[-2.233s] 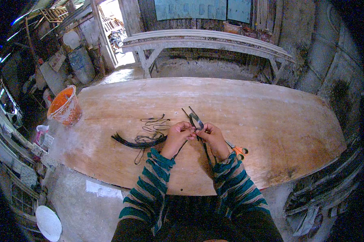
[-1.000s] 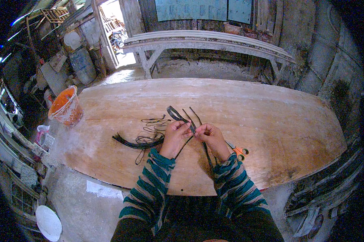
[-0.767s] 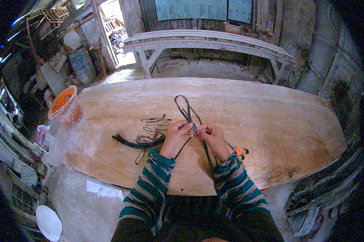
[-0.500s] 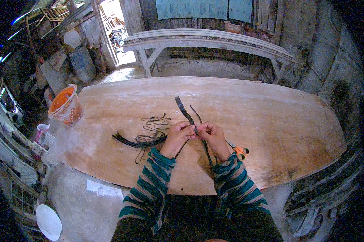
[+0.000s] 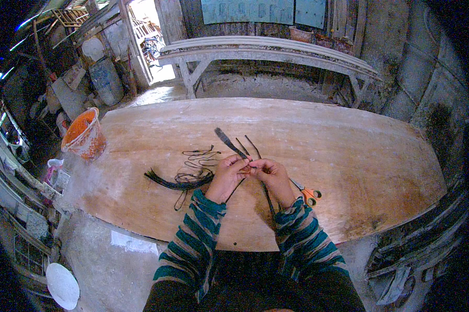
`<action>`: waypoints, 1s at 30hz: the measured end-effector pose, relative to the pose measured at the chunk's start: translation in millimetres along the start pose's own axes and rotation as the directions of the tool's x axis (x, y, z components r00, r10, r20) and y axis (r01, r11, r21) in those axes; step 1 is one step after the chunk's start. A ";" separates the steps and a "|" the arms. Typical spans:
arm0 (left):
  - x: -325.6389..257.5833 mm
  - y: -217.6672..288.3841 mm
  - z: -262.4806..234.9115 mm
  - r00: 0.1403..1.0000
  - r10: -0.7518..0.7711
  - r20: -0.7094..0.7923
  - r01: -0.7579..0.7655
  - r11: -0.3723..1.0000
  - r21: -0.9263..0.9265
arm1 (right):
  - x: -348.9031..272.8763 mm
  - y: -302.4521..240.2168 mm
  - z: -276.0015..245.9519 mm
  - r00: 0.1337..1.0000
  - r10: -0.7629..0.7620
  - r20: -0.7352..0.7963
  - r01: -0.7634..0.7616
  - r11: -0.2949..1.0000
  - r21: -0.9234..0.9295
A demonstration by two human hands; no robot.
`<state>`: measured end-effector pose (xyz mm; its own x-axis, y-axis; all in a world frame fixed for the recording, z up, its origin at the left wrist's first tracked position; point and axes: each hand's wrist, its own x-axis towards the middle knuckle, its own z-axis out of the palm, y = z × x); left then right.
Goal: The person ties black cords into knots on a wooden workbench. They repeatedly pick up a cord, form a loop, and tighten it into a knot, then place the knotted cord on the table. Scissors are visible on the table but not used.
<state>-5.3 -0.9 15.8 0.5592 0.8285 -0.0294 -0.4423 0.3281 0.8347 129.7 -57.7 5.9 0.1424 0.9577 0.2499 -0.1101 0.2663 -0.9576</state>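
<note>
Over the middle of the wooden table (image 5: 349, 156), both my hands meet with fingertips pinched together. My left hand (image 5: 228, 177) is closed on a flat black strap (image 5: 228, 140), whose free end sticks up and to the left. My right hand (image 5: 272, 177) pinches at the same spot, with thin black cords (image 5: 252, 144) passing by its fingers. Strands hang down between my wrists. What exactly lies between the fingertips is partly hidden. A bundle of black strips (image 5: 177, 183) and a loose thin black cord (image 5: 197, 154) lie left of my left hand. Orange-handled scissors (image 5: 311, 195) rest beside my right wrist.
An orange bucket (image 5: 83, 136) smeared with white stands by the table's left edge. Beyond the table runs a long pale bench (image 5: 265, 52) against the wall. A white round lid-like disc (image 5: 62, 286) is at the lower left. A blue drum (image 5: 106, 82) stands near the doorway.
The strap's free end has swung left and slightly down. A second thin cord end now shows beside it. My hands have stayed close together in nearly the same place.
</note>
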 end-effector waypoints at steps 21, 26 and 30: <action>5.9 -10.9 -6.1 0.996 0.081 0.039 -0.083 0.995 0.054 | -1.6 -10.3 3.3 0.995 0.018 -0.096 -0.010 0.996 0.088; 6.1 -12.4 -7.3 0.991 0.128 0.050 -0.137 0.942 0.307 | -2.1 -5.0 0.9 0.998 0.058 -0.008 -0.057 0.990 0.127; 8.4 -15.0 -10.1 0.953 0.242 0.181 -0.298 0.851 0.432 | -2.4 -15.7 -2.8 0.964 0.239 0.118 -0.261 0.937 0.234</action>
<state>-1.1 5.7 -2.6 0.5526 0.7874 0.2732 -0.2403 -0.1634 0.9569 133.8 -64.5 19.9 -0.0047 0.9996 0.0289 -0.3700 0.0251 -0.9287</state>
